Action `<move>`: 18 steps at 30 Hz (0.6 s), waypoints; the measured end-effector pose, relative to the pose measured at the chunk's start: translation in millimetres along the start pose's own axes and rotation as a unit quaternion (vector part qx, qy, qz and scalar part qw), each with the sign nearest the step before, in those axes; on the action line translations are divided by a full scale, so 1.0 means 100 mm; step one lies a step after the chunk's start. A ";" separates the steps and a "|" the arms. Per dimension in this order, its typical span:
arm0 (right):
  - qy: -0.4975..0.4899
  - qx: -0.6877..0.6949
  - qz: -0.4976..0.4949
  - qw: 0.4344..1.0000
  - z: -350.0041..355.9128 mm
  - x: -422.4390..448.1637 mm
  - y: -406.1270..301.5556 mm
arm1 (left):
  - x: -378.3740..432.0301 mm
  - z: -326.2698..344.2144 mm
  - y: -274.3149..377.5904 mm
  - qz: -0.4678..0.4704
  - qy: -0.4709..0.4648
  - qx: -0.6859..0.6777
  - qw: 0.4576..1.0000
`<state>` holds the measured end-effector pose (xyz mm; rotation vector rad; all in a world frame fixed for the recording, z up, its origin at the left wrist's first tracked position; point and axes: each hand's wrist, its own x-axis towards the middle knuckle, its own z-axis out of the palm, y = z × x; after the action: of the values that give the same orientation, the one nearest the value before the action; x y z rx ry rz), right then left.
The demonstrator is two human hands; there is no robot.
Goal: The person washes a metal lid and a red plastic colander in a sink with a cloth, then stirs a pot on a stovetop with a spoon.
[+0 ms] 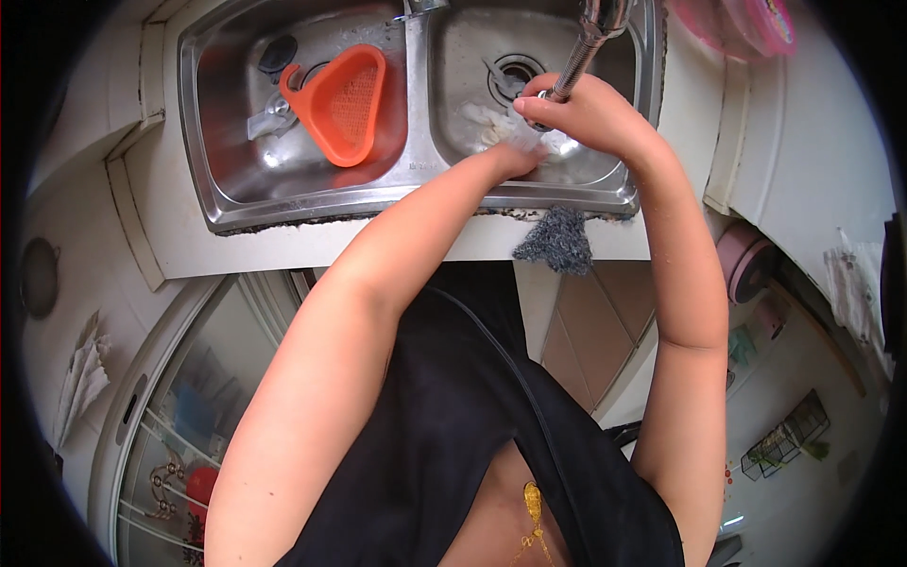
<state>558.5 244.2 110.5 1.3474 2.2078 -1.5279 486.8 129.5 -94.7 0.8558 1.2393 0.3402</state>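
Note:
My right hand (pixel 577 113) grips the end of a flexible metal faucet hose (pixel 572 67) over the right basin of a double stainless-steel sink (pixel 418 127). Below it, my left hand (pixel 521 161) is low in the same basin, under the running water, beside a pale wet cloth-like thing (pixel 485 119); its fingers are partly hidden, and whether they hold anything cannot be told. A translucent scrap lies at the drain (pixel 516 71). In the left basin sits an orange plastic strainer basket (pixel 347 106) with a hooked end.
A dark grey mesh scrubber (pixel 558 241) hangs over the counter's front edge. Near the left basin's drain are a black stopper (pixel 277 54) and a clear plastic piece (pixel 269 122). A pink plastic container (pixel 744 25) stands at the upper right. The basin divider separates both basins.

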 end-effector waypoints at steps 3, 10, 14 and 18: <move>0.025 -0.087 0.032 0.995 -0.14 -0.12 0.17 | 0.03 0.08 0.56 -0.158 -0.031 -0.295 0.942; 0.016 -0.284 0.102 0.953 -0.45 -0.19 -0.03 | 0.08 0.51 0.70 -0.006 -0.053 -0.181 0.982; -0.045 -0.264 0.088 0.959 -0.48 -0.19 -0.13 | 0.16 0.85 0.68 0.241 0.002 0.039 0.970; -0.058 0.051 0.002 0.997 -0.46 -0.33 0.44 | 0.30 0.57 0.72 0.029 -0.005 -0.084 0.996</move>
<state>626.3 265.6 120.1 1.2541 2.0833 -1.6923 564.8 174.6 -58.5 0.7487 1.1616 0.4795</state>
